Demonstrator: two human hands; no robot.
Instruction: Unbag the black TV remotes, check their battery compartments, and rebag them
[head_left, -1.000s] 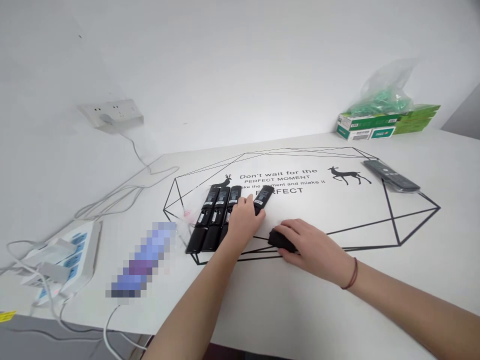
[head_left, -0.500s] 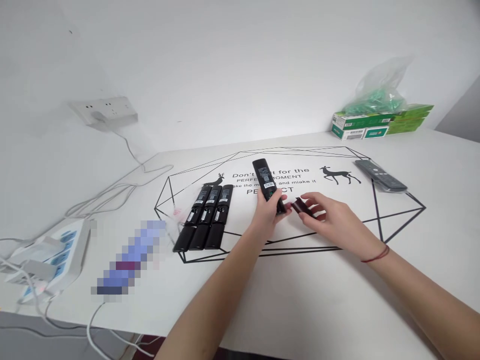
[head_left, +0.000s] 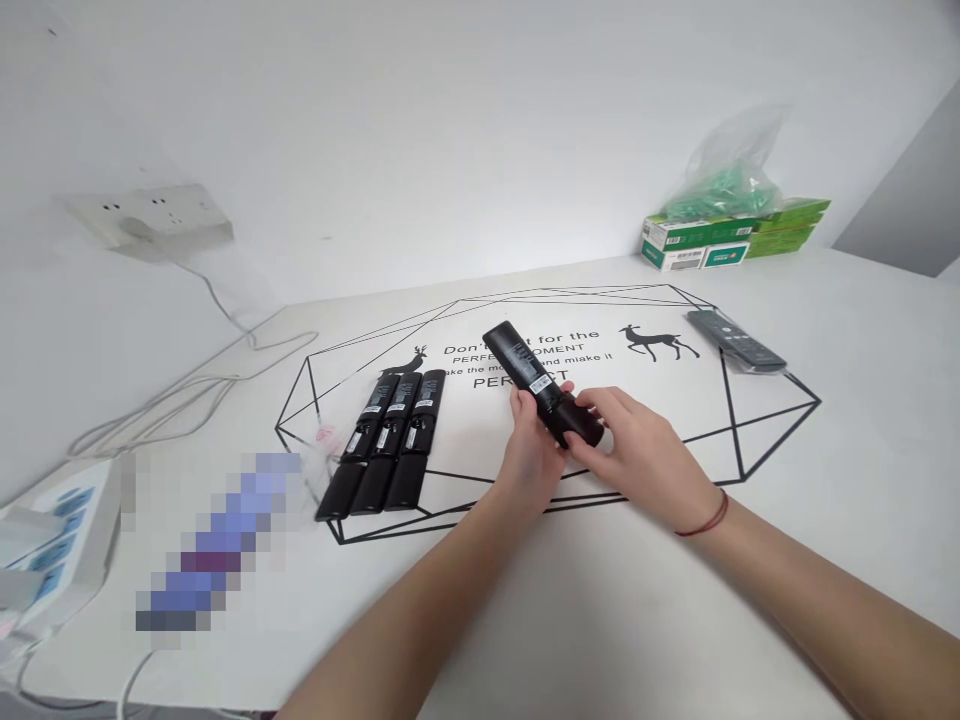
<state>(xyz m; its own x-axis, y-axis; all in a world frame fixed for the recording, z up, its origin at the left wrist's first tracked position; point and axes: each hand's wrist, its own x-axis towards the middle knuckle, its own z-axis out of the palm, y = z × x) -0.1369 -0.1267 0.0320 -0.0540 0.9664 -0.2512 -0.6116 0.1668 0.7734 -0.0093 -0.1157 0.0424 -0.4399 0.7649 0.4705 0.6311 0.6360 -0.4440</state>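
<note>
My left hand (head_left: 531, 445) is closed around a black remote control (head_left: 517, 358), held back side up and tilted above the table. A white label shows on its back. Between the thumb and fingers of my right hand (head_left: 637, 440) is a black battery cover (head_left: 583, 420), which lies against the lower end of that remote. Whether the cover is seated cannot be seen. To the left, three more black remotes (head_left: 397, 393) lie side by side, backs up, their battery compartments (head_left: 388, 437) uncovered. Loose battery covers (head_left: 373, 486) lie at their lower ends.
A remote in clear plastic (head_left: 736, 341) lies at the right. Green and white boxes (head_left: 697, 243) with a plastic bag (head_left: 727, 180) on top stand by the wall. At left are a power strip (head_left: 75, 545), cables (head_left: 187, 400) and a pixelated blue object (head_left: 225, 535).
My right hand has brought the battery cover leftward onto the remote's lower end. The remote in my left hand has tilted further to the left. The whole view has shifted slightly.
</note>
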